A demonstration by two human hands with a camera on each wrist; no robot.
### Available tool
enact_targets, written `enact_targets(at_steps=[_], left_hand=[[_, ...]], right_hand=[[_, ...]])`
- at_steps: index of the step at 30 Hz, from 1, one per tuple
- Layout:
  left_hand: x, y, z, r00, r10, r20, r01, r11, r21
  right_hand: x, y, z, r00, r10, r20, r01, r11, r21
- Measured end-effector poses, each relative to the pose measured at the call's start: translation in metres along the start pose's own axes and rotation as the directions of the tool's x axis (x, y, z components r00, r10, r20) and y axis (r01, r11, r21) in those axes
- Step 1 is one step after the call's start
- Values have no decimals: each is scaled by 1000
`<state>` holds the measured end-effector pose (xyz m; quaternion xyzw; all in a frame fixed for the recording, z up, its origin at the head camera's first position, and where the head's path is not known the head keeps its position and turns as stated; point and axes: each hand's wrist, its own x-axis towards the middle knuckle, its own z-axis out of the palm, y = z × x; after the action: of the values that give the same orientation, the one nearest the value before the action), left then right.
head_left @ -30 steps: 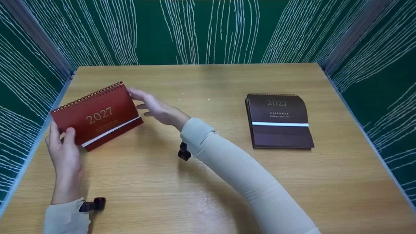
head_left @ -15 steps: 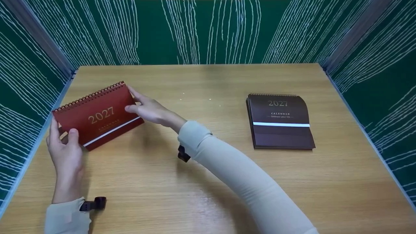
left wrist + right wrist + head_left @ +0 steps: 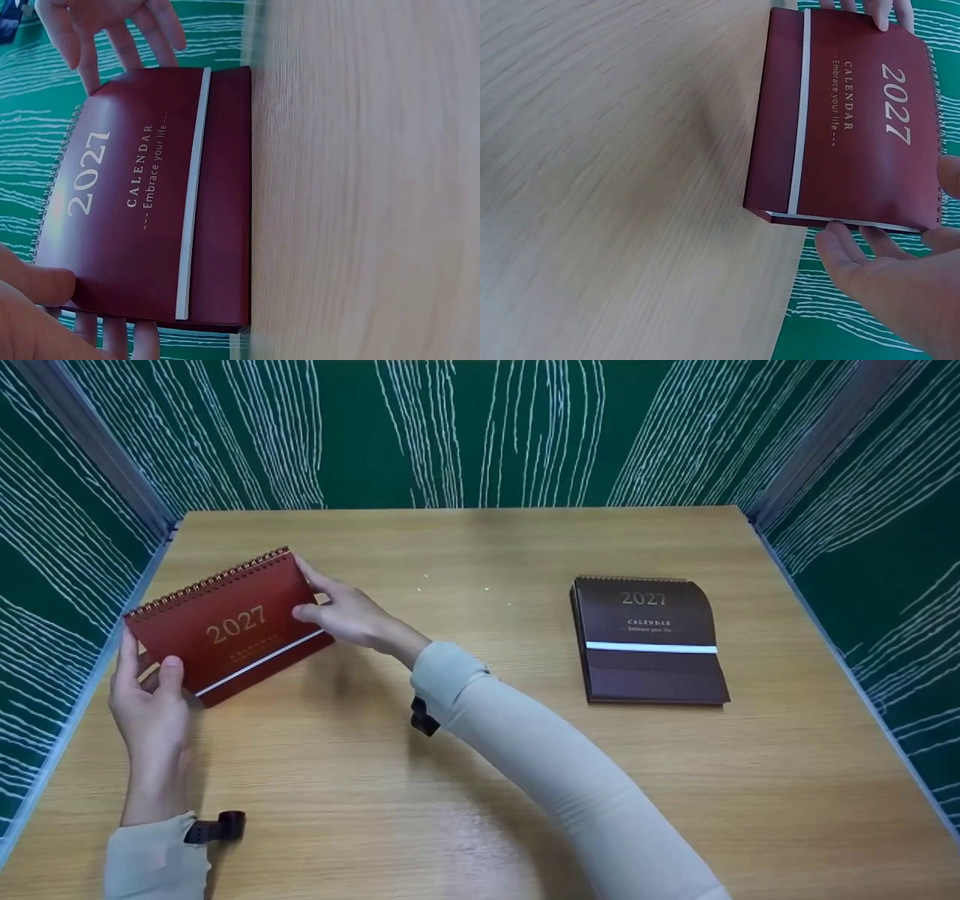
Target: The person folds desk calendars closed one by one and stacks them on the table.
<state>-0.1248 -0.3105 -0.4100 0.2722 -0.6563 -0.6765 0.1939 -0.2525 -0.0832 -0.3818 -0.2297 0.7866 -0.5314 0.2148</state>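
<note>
A red 2027 desk calendar with a gold spiral stands tilted at the left of the table. My left hand grips its left end, the thumb on the front cover and the fingers at the side and behind. At the opposite end my right hand holds the calendar, thumb over the cover's edge. In the left wrist view, the cover carries a pale band near its lower edge. The right wrist view shows my right fingers along the calendar's side; parts of the fingers are hidden behind it.
A dark brown 2027 desk calendar lies at the right on the wooden table. Tiny pale specks dot the tabletop near the middle. Green panels with white streaks border the back and sides.
My right hand, earlier beside the calendar's right edge with fingers extended, has brought its thumb onto the cover. The left hand keeps its grip, and the red calendar has hardly shifted.
</note>
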Motion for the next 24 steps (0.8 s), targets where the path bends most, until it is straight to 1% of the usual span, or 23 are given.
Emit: enact_targets(at_steps=[4, 10, 13, 18, 20, 24], left_hand=[[1, -1, 1, 1000, 9, 14, -9, 1000, -2], [1, 4, 3, 999, 27, 31, -28, 999, 34], [0, 7, 7, 999, 18, 34, -19, 1000, 19], [0, 14, 17, 998, 12, 57, -13, 1000, 15], [0, 18, 23, 997, 15, 73, -18, 999, 38], [0, 23, 37, 994, 9, 107, -15, 998, 58]], right_hand=[[0, 2, 0, 1000, -11, -18, 11, 1000, 5], [-3, 2, -6, 999, -23, -39, 24, 1000, 16], [-6, 2, -10, 998, -41, -41, 42, 999, 8], [-12, 5, -22, 994, -86, -65, 84, 996, -22], [-16, 6, -30, 992, -94, -85, 91, 995, -41], [-26, 9, -44, 987, -107, -123, 100, 993, -64]])
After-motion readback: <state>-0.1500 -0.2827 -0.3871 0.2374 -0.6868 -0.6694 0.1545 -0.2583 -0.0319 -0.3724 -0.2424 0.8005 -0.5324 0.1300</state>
